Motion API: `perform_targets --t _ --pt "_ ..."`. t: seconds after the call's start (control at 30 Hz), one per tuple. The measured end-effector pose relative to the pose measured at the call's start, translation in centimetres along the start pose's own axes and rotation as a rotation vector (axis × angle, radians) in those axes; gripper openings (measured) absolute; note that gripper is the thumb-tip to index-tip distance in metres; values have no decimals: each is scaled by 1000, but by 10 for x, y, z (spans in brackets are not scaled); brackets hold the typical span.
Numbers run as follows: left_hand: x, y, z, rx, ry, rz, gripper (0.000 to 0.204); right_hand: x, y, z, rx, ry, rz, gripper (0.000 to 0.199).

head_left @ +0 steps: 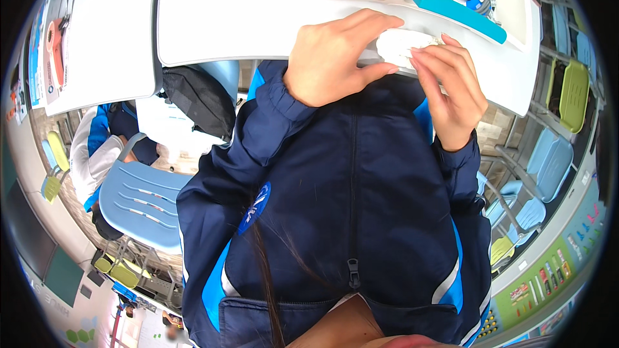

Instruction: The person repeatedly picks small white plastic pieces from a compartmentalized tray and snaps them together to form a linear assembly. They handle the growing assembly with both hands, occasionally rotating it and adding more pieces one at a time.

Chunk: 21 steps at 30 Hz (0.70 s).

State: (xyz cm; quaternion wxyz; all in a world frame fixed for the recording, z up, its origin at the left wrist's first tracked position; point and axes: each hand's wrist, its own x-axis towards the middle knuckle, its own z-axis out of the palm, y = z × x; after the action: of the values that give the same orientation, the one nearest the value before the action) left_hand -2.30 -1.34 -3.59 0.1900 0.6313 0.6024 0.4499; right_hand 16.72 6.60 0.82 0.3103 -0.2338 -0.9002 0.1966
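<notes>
Nearest to camera: dark navy zip-up jacket with bright blue and white panels (351, 206) fills the lower middle of my view; I look straight down its front zipper.
Left hand: my left hand (332, 58) comes up from the navy sleeve and lies curled over the desk edge, fingers bent and closed onto the left end of the small white flat plastic piece (401, 45); thumb below, fingers on top.
Right hand: my right hand (451, 87) stands just to the right of it, fingers half curled, the fingertips (419, 58) touching the piece's lower right edge. I judge a light pinch, not a full grip.
White piece, place: it sits at the near edge of the white desk (258, 19), partly overhanging toward my chest, between the two hands.
Long axis: roughly left to right across my view, running from the left hand's fingers toward the right hand's fingertips.
Which hand is nearer: both touch it; the left covers more of it, the right only meets its end.
Direction from hands: right of the left palm, up and left of the right palm.
Beyond the piece: a long turquoise plastic bar (459, 14) lies slantwise on the desk, just behind, apart from both hands.
Small detail on the piece: too blurred for me to tell.
</notes>
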Motion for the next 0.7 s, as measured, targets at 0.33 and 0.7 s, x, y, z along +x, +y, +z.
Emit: perform_targets --t 0.33,0.7 --pt "6 -2 1 -6 25 21 56 7 2 -6 -56 -37 -35 33" --pt "11 1 0 -26 -30 -23 55 8 3 -10 -1 -71 42 35"
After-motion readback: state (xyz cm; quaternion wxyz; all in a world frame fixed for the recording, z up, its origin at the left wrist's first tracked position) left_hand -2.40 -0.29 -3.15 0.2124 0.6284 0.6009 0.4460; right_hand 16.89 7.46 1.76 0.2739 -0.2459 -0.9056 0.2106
